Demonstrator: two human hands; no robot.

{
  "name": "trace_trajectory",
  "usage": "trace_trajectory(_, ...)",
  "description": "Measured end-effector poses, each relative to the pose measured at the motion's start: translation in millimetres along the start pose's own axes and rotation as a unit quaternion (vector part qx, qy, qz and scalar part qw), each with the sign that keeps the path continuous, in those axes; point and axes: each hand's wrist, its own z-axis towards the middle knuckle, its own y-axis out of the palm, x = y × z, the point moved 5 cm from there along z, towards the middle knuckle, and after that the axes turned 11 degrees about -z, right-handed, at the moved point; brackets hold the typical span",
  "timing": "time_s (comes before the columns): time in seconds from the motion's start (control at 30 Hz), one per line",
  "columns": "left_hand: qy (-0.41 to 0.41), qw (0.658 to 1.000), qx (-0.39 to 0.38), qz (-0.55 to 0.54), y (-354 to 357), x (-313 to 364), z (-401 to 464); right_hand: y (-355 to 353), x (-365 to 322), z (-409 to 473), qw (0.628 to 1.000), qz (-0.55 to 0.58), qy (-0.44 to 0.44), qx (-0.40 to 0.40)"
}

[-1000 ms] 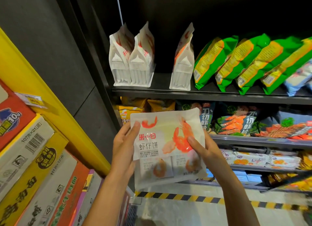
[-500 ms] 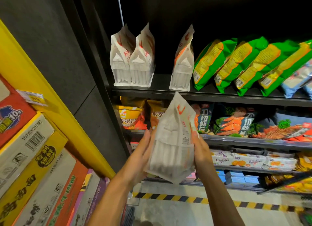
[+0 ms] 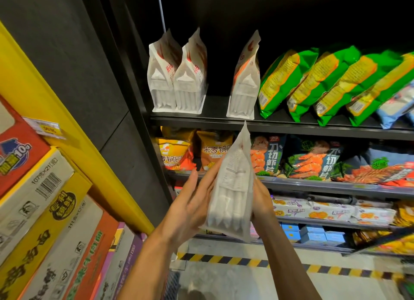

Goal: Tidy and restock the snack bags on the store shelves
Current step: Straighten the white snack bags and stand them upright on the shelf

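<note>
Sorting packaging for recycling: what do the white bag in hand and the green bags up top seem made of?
White bag: looks like matte, paper-like film; it shows no glare and inner sticks show faintly through. Green bags: likely glossy plastic film, given the sheen and bright print. Neither can be confirmed by sight.

White snack bag held edge-on between two hands in front of dark store shelves.

At frame centre the left hand (image 3: pixel 190 206) lies with straight fingers against the bag's left face, and the right hand (image 3: pixel 261 200) presses its right face; the white snack bag (image 3: pixel 230 187) stands upright, its narrow side toward the camera. Above, on the top shelf (image 3: pixel 280 126), stand three matching white bags (image 3: pixel 177 75), with green bags (image 3: pixel 313 84) leaning at upper right. Stacked cartons (image 3: pixel 44 210) fill the lower left.
</note>
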Motion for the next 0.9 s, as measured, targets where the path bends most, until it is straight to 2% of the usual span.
trace_trajectory(0.07,-0.018,0.999,0.015,0.045,-22.9,-0.3,13.9,-4.2,-9.0,-8.6,0.998,0.023,-0.042,0.047)
trace_trajectory(0.13,-0.028,0.986,0.023,0.163,-43.6,7.2,8.0,-6.9,-18.3,-15.2,0.992,0.023,-0.084,0.093)
trace_trajectory(0.23,-0.03,0.966,0.022,0.257,-69.5,9.1,0.7,-7.8,-25.3,-19.0,0.989,-0.004,-0.109,0.102)
trace_trajectory(0.33,0.009,0.966,0.083,0.243,-79.7,13.9,1.0,-7.5,-33.9,-23.2,0.992,-0.018,-0.101,0.071)
trace_trajectory(0.47,0.054,0.958,0.205,0.195,-99.0,8.9,8.4,-7.0,-58.0,-33.9,0.991,-0.03,-0.127,-0.034)
trace_trajectory(0.53,0.032,0.964,0.243,0.102,-109.2,5.5,8.8,-10.2,-74.4,-42.5,0.986,-0.022,-0.143,-0.085)
trace_trajectory(0.6,-0.021,0.969,0.244,0.034,-117.7,-3.5,9.7,-12.2,-86.9,-52.8,0.978,0.007,-0.171,-0.123)
trace_trajectory(0.67,-0.051,0.973,0.225,0.027,-116.1,-10.8,9.5,-8.2,-96.7,-65.2,0.968,0.033,-0.199,-0.148)
trace_trajectory(0.77,-0.053,0.972,0.227,0.043,-115.0,-21.3,12.4,4.8,-106.0,-81.6,0.954,0.007,-0.258,-0.154)
trace_trajectory(0.9,-0.065,0.971,0.227,0.037,-118.0,-34.6,13.6,13.3,-105.2,-83.8,0.95,0.018,-0.27,-0.155)
